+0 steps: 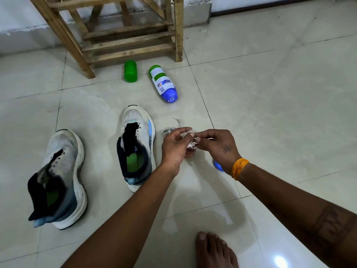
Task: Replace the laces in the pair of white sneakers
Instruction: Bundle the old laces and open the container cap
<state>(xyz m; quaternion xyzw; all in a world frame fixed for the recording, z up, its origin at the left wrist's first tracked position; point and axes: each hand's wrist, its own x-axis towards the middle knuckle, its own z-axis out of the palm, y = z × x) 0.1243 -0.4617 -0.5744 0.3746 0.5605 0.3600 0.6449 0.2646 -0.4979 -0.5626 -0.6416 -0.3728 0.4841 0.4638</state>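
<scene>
Evidently both hands, left hand [174, 144] and right hand [218, 145], pinch a bundled white fabric lace [191, 141] beside two laceless white mesh sneakers [136, 146] (floor-standing); untangling it, then finding a free tip, comes next.

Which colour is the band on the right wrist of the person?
The band is orange-yellow; it shows best in the head view, the only one.
</scene>
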